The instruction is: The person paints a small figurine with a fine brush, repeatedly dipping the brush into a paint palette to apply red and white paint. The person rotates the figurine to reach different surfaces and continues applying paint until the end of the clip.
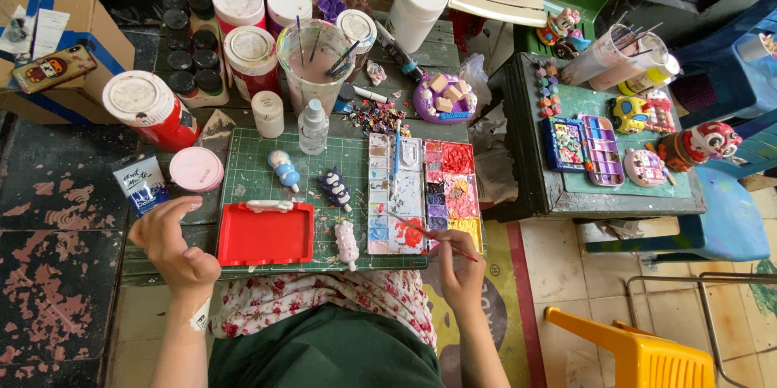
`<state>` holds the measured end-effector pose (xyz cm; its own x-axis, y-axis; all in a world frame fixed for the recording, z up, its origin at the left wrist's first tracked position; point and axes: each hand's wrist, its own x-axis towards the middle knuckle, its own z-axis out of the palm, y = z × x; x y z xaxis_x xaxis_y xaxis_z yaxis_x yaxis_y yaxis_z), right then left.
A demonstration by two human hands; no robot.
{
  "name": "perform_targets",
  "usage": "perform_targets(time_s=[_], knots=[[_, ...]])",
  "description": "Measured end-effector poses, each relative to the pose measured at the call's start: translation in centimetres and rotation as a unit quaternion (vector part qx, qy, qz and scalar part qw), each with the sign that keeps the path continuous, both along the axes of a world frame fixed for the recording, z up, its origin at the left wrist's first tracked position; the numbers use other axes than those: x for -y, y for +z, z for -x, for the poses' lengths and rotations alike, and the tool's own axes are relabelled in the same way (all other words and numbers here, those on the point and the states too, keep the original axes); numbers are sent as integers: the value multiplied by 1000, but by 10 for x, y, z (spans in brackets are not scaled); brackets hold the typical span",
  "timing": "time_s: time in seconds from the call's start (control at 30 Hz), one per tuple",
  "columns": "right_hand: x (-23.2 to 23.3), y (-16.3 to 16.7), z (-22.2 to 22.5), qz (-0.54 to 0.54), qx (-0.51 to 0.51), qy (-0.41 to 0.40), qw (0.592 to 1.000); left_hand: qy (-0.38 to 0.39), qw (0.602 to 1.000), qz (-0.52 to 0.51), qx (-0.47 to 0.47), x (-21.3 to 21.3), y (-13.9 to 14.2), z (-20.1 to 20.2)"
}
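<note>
We've got our right hand with its grip pinched together on a thin paintbrush, tip over the paint palette on the green cutting mat, while our left hand hovers holding nothing, fingers loosely curled apart, just left of the red plastic case on that mat. The dark surface around the mat is crowded with paint jars behind it, a water cup full of brushes, and little clay figures on the mat. Right of the mat there's a second small green table with more palettes, and a tiled floor with a yellow plastic chair.
</note>
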<state>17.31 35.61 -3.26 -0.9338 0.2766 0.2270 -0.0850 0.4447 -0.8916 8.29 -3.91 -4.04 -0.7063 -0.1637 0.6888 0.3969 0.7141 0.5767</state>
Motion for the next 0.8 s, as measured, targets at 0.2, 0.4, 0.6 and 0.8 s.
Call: perform_targets(time_s=[0.2, 0.4, 0.6, 0.8], knots=[[0, 7, 5, -16, -11, 6, 1000, 2, 1000, -1, -1, -1, 0, 1], [-2, 5, 7, 12, -20, -4, 1000, 3, 1000, -4, 6, -1, 1, -1], [-2, 5, 9, 16, 0, -13, 1000, 5, 1000, -5, 6, -1, 1, 0], [-2, 6, 12, 24, 10, 8, 1000, -1, 1000, -5, 5, -1, 1, 1]])
